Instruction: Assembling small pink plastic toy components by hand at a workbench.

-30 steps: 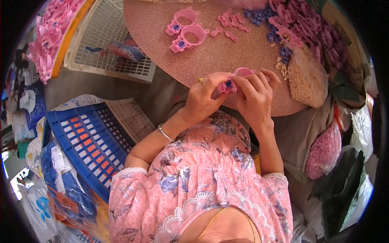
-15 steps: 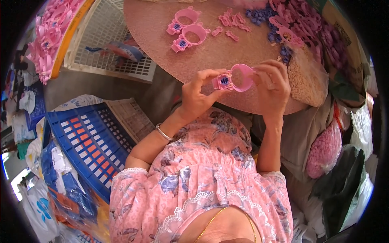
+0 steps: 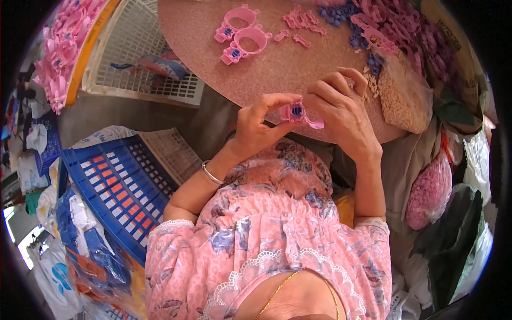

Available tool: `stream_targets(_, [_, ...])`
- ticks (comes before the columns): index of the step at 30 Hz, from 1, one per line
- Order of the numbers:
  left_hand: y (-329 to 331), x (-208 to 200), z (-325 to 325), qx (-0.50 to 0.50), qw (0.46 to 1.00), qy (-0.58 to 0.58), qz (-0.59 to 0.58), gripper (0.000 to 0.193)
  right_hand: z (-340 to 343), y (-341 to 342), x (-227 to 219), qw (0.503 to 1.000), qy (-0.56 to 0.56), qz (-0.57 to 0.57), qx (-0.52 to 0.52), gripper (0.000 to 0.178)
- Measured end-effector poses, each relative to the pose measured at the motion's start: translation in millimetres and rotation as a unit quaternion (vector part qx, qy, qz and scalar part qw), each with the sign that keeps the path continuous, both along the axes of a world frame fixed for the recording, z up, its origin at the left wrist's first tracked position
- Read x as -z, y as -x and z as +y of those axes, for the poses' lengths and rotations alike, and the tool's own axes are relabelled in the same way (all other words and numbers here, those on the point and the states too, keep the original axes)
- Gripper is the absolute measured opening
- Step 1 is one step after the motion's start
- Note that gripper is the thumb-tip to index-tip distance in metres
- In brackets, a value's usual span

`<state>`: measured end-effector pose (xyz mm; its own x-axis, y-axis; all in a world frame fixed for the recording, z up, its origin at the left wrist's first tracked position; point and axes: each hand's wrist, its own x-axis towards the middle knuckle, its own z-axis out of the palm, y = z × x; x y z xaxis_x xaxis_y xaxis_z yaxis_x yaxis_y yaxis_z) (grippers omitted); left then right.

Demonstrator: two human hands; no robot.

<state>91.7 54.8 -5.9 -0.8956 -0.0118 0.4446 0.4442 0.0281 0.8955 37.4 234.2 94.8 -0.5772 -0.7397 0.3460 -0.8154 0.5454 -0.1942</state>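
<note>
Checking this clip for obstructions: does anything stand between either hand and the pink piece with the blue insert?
Nothing visible does. The left hand grips one end of the pink piece; the right hand is at the other, partly covering it.

A pinkish, mottled tabletop [image 3: 234, 80] with a curved edge juts over a grey floor [image 3: 154, 117]. Left of it sits a white crate [image 3: 144, 95]; nearer, a blue crate [image 3: 76, 160] tilts beside plastic bags [image 3: 56, 274]. Bright light [image 3: 25, 249] glares at far left.

No print is legible, even on brown packaging [image 3: 460, 56]
</note>
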Motion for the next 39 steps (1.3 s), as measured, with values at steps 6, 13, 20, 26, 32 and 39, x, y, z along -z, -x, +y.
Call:
stream_targets(6, [7.2,-2.7,13.3,-0.101,0.98,0.121,0.12,0.041,-12.4,-13.6,27.5,0.991,0.064,-0.006,0.116,0.021])
stream_targets(13, [14.8,9.9,17.3,-0.13,0.992,0.003,0.004,0.043,-3.4,-12.4,41.8,0.932,0.236,0.015,0.276,0.025])
stream_targets(20, [15.6,-0.9,5.0,-0.119,0.973,0.182,0.074,0.051,-3.0,-7.2,65.5,0.748,0.437,-0.431,0.252,0.044])
stream_targets(26, [33.6,-13.3,-2.3,-0.064,0.886,0.417,0.192,0.057,0.5,1.0,86.8,0.711,0.468,-0.455,0.263,0.041])
stream_targets(32, [45.4,-12.3,-9.1,-0.079,0.899,0.398,0.166,0.05,-3.6,13.7,64.1,0.678,0.483,-0.503,0.232,0.041])
stream_targets(39, [70.3,-39.2,-22.0,0.021,0.866,-0.399,-0.3,0.024,-0.3,77.4,74.2,0.935,0.217,-0.145,0.241,0.032])
